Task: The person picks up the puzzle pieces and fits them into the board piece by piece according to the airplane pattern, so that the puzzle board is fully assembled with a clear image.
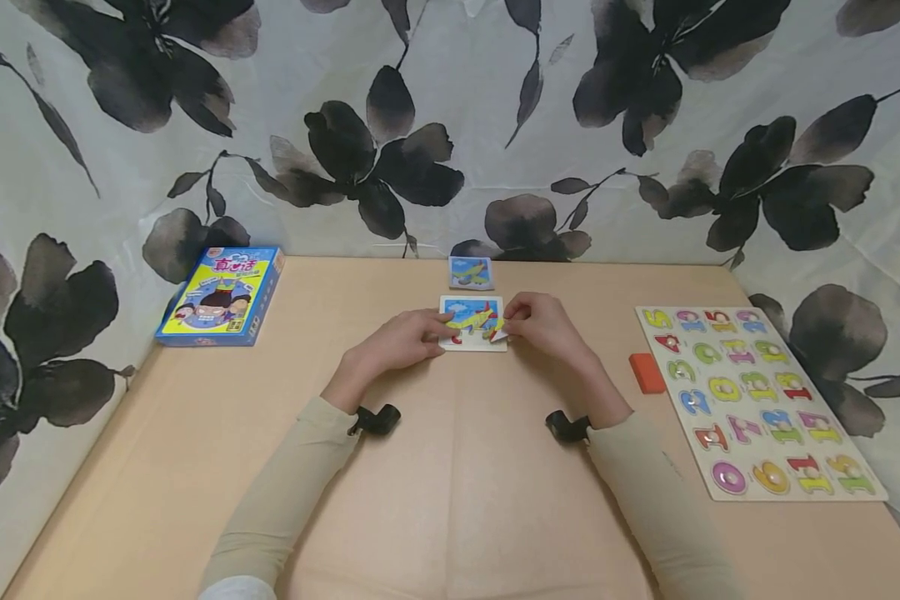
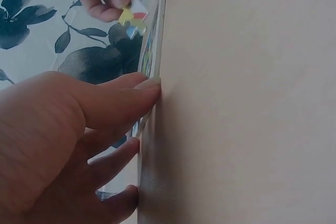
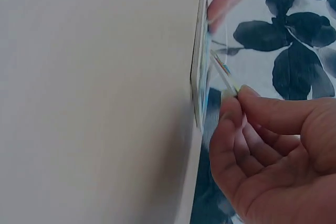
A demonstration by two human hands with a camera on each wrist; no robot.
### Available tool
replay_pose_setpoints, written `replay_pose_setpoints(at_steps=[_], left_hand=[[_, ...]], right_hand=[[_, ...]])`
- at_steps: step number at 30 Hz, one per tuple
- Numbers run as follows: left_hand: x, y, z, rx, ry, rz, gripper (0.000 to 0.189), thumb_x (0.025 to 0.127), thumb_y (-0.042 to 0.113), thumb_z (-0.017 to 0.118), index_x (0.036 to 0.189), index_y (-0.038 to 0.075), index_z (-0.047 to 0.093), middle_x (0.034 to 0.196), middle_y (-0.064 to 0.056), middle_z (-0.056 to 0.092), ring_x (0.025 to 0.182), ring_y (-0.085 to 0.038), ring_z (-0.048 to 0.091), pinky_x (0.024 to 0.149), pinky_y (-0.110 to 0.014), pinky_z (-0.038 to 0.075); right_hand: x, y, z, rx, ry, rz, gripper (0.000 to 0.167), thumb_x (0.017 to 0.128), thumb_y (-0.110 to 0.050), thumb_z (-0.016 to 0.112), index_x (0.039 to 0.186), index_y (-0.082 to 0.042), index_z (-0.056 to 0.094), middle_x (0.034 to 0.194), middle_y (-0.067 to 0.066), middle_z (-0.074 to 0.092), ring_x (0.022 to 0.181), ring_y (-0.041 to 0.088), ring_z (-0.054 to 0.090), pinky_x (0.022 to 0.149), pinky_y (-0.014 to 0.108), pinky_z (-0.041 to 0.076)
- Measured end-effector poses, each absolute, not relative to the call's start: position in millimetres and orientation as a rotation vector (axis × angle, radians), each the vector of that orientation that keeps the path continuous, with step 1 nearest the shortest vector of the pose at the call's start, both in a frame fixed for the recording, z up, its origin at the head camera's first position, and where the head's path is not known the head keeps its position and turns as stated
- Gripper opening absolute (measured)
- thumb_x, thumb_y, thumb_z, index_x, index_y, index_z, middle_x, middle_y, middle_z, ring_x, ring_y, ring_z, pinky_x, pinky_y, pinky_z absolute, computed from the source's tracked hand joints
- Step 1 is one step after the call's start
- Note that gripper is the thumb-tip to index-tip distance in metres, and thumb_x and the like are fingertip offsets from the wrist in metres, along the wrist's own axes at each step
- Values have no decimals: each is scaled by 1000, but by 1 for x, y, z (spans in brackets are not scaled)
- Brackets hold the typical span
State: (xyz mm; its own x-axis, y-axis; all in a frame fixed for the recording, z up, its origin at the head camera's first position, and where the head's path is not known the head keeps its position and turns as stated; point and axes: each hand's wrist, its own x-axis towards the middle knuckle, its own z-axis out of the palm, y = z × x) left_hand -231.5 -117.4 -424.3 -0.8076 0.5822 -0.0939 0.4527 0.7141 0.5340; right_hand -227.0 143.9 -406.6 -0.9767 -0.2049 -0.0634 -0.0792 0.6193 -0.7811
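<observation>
A small jigsaw puzzle board (image 1: 472, 343) with an airplane picture lies flat on the table. My left hand (image 1: 408, 340) holds its left side, the thumb along the near edge and the index finger over the top; the other fingertips rest by the table. Between thumb and index finger, my right hand (image 1: 542, 323) pinches a puzzle piece (image 2: 135, 15), which shows yellow, white, red and blue. That piece (image 3: 224, 73) is tilted, just above the board's right side. Behind the board lies a small picture card (image 1: 471, 273) with a similar airplane.
A blue and yellow box (image 1: 221, 296) sits at the table's back left. To the right lies a large white board (image 1: 746, 400) with rows of colourful shaped pieces, a red block (image 1: 647, 373) beside its left edge. A floral cloth (image 1: 495, 125) hangs behind the wooden table (image 1: 465, 500).
</observation>
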Motion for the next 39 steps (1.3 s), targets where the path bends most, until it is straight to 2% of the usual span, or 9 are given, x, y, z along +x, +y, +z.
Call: replay_pose_setpoints(at_steps=[6, 19, 29, 36, 39], left_hand=[[-232, -118, -422, 850, 2661, 745, 40, 94, 19, 68, 134, 21, 65, 154, 0, 47, 148, -23, 37, 121, -44, 30], [-232, -116, -423, 892, 2658, 725, 41, 94, 16, 67, 135, 18, 64, 155, -3, 46, 148, -25, 37, 121, -44, 30], [-231, -116, -420, 918, 2669, 723, 42, 93, 14, 67, 135, 16, 64, 155, -6, 45, 147, -26, 38, 121, -44, 31], [-229, -113, -420, 896, 2676, 711, 41, 93, 13, 67, 134, 16, 64, 156, -6, 44, 147, -28, 38, 121, -45, 31], [-228, -113, -420, 880, 2685, 702, 40, 94, 14, 67, 134, 16, 64, 156, -5, 45, 148, -27, 38, 121, -44, 30]], right_hand=[[-230, 123, -410, -280, 2616, -1353, 6, 89, -6, 71, 91, 0, 69, 79, 13, 68, 66, 22, 65, 59, 25, 52], [-230, 112, -420, -217, 2573, -1328, 7, 88, -6, 70, 87, 1, 69, 72, 9, 68, 55, 13, 62, 54, 21, 51], [-231, 102, -420, -233, 2752, -1080, 10, 88, -7, 66, 78, -5, 67, 71, 5, 58, 66, 19, 51, 56, 25, 38], [-231, 106, -418, -241, 2755, -1071, 5, 86, -9, 66, 84, -5, 68, 79, 7, 61, 74, 20, 53, 58, 24, 39], [-232, 117, -415, -244, 2757, -1068, 7, 85, -10, 66, 89, -4, 69, 84, 9, 62, 74, 21, 53, 57, 25, 41]])
